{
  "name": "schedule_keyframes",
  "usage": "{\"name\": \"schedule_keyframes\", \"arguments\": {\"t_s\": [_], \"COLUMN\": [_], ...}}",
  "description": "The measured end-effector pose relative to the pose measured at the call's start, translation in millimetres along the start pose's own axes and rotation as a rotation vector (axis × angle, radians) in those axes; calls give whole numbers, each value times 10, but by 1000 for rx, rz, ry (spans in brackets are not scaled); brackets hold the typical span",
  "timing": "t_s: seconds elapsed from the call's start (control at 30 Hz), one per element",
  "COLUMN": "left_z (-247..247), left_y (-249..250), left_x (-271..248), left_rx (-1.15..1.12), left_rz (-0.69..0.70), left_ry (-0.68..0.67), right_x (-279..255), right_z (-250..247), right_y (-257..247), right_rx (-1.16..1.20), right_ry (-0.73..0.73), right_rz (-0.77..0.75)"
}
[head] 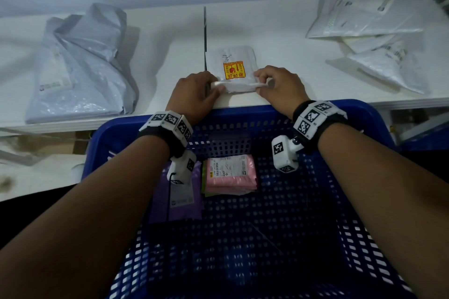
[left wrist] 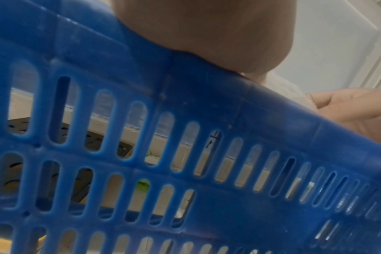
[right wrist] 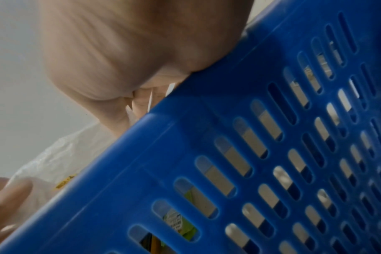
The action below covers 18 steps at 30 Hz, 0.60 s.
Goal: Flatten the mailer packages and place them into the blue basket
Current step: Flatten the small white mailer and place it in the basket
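1. White plastic, with a yellow and red label: a small mailer (head: 230,65) lies on the white table (head: 279,39), close to the table's near edge and just beyond the blue basket (head: 245,110).
2. The left hand (head: 194,94) pinches the mailer's folded near edge at its left end, fingers curled round it.
3. The right hand (head: 279,85) pinches the same folded edge at its right end, thumb and fingertips closed on it.
4. Both wrists reach over the basket's far rim; in the wrist views each palm sits against that rim, and the slotted blue wall fills most of both pictures.
5. Inside the basket, a pink mailer (head: 230,172) lies flat near the far wall on top of a green one (head: 203,178), and a purple mailer (head: 179,201) lies just to their left.
6. A crumpled grey mailer (head: 82,63) rests on the table well to the left.
7. Several white mailers (head: 369,39) lie piled on the table's right side, well apart from the hands.
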State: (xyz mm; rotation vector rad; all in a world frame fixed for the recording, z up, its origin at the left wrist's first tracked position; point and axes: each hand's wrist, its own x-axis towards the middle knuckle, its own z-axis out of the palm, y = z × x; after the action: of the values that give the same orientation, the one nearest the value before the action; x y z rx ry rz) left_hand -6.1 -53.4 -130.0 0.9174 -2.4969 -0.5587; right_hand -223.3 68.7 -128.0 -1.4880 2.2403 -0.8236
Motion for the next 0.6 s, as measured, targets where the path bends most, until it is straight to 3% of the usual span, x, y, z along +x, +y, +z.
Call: {"name": "schedule_keyframes", "arguments": {"t_s": [0.27, 0.6], "left_z": [51, 75], "left_y": [-77, -105], "left_x": [20, 38], "left_rx": [19, 32], "left_rz": [-25, -54], "left_ry": [-8, -33], "right_x": [37, -33], "right_z": [27, 34], "right_y": [-7, -47], "right_rx": [156, -155], "right_ry": [32, 97], "right_rz": [35, -68]}}
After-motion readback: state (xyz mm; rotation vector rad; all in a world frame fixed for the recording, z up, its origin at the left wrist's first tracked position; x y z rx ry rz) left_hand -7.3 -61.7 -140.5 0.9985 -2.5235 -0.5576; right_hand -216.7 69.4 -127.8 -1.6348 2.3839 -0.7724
